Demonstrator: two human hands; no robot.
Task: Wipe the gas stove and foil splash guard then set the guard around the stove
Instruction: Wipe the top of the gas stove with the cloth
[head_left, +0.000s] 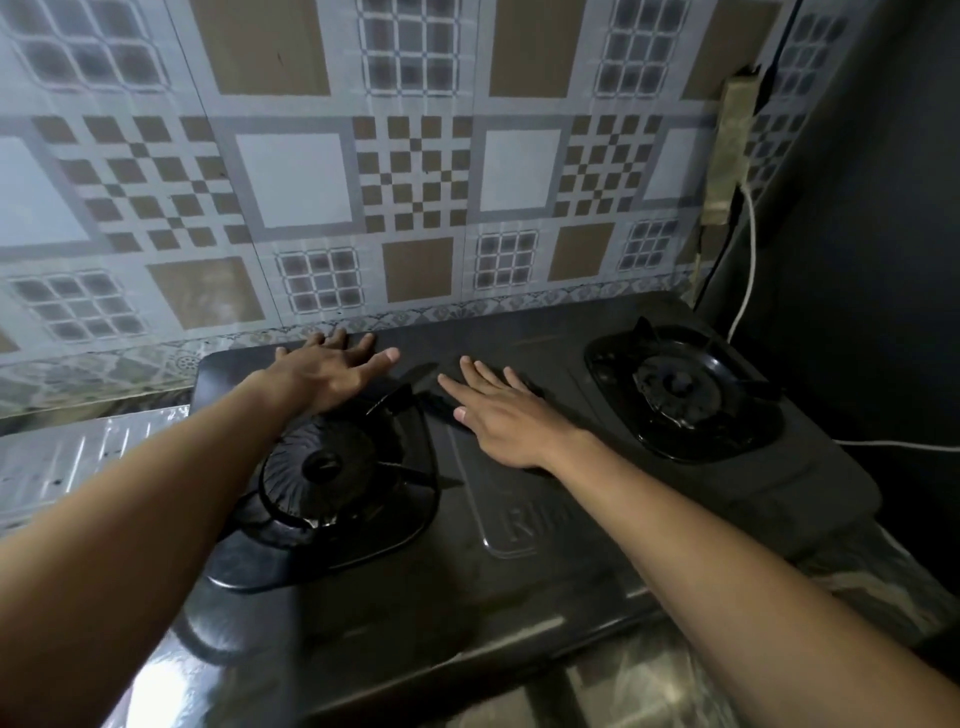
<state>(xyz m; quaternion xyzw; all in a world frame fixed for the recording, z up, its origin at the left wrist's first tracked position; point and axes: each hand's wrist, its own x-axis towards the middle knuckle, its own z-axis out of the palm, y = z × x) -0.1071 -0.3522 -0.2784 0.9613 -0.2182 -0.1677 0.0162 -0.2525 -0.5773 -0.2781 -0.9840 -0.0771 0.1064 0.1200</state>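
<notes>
A black two-burner gas stove (519, 587) fills the middle of the head view. Behind it a foil splash guard (311, 182) printed with tile patterns stands upright against the wall. A shiny silver foil panel (67, 457) lies low at the stove's left side. My left hand (332, 371) rests flat at the stove's back edge, above the left burner (332, 467), fingers spread and empty. My right hand (498, 410) lies flat between the left burner and the right burner (680, 389), fingers apart. A dark shape under its fingers is too dim to identify.
A power strip (732, 150) hangs on the wall at the upper right, and a white cable (748, 260) drops from it behind the stove. A dark wall (883, 260) closes the right side. The glossy countertop (649, 686) shows along the stove's front edge.
</notes>
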